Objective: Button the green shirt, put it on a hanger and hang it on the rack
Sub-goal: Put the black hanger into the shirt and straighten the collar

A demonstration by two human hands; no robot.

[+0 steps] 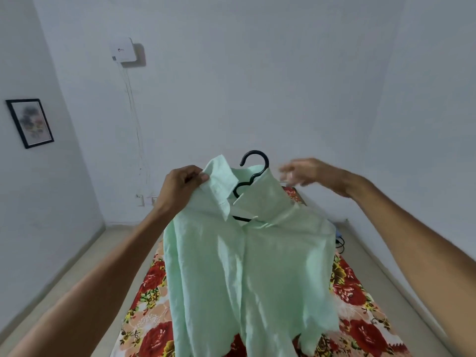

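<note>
Green shirt (244,266) on a black hanger (253,173), held up above a floral bedsheet (152,287). Left hand (180,188) has its grip closed on the collar; the blurred right hand (306,173) hovers beside the hanger, fingers spread, holding nothing.

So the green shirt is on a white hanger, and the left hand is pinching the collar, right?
Not quite. The head view shows the hanger is black, not white. The rest holds: the green shirt is on it, and the left hand pinches the collar.
</note>
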